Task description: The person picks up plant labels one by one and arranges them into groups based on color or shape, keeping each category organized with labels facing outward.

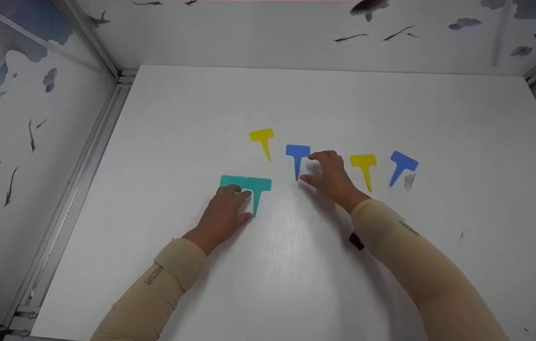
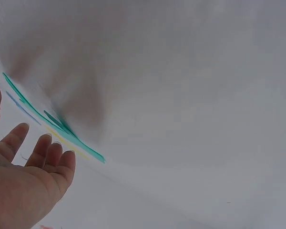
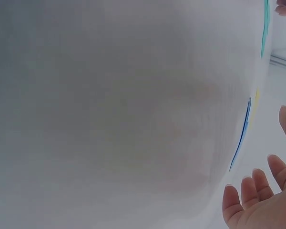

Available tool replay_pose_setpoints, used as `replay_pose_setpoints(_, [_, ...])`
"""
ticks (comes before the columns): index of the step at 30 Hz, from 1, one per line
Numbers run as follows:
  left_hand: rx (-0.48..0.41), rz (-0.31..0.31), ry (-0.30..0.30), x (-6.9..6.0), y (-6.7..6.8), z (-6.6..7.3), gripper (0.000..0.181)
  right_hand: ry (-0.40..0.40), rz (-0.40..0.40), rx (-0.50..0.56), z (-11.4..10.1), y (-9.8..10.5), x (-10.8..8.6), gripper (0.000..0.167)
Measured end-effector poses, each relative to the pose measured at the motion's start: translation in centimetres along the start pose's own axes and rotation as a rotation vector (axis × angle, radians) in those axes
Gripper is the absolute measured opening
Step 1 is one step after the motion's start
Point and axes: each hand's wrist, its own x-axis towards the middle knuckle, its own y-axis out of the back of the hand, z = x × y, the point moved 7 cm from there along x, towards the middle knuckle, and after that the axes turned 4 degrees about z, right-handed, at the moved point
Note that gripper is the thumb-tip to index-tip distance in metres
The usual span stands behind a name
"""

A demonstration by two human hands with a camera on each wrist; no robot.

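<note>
Two teal T-shaped tags [image 1: 259, 183] lie side by side in the head view, their tops meeting; the left one's stem is hidden. Over them is the left hand [image 1: 220, 215], fingertips at the tags and thumb by the right stem's tip. A blue tag [image 1: 298, 150] lies upper right of them, with the right hand [image 1: 334, 180] just beside it, thumb and fingers apart. The left wrist view shows the left hand [image 2: 33, 179] with bent, spread fingers near the teal tags [image 2: 76, 139]. In the right wrist view, the right hand [image 3: 264, 202] holds nothing near the blue tag [image 3: 241, 136].
One yellow tag [image 1: 262, 136] lies behind the teal pair. Right of the right hand are another yellow tag [image 1: 364, 161] and a second blue tag [image 1: 404, 161], with a small grey patch [image 1: 409, 182] beside it. Patterned panels and a metal rail [image 1: 83, 156] border the white table [image 1: 192, 109].
</note>
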Motion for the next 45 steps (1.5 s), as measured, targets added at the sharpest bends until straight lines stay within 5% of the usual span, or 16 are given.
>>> replay_pose_setpoints(8, [0.013,0.005,-0.060,0.2,0.1,0.8,0.055,-0.013,0.009,-0.004,0.9,0.8,-0.3,0.054])
replay_pose_setpoints(19, [-0.009,0.005,-0.068,0.8,0.1,1.0,0.054,0.000,0.008,-0.007,1.4,1.1,-1.0,0.053])
replay_pose_setpoints(29, [-0.019,0.038,-0.057,1.9,0.8,1.0,0.053,-0.027,0.004,-0.025,1.4,0.9,-1.5,0.051])
replay_pose_setpoints(45, [-0.038,0.050,0.042,4.4,3.5,-0.2,0.054,0.024,-0.038,-0.063,0.6,0.5,-2.5,0.052])
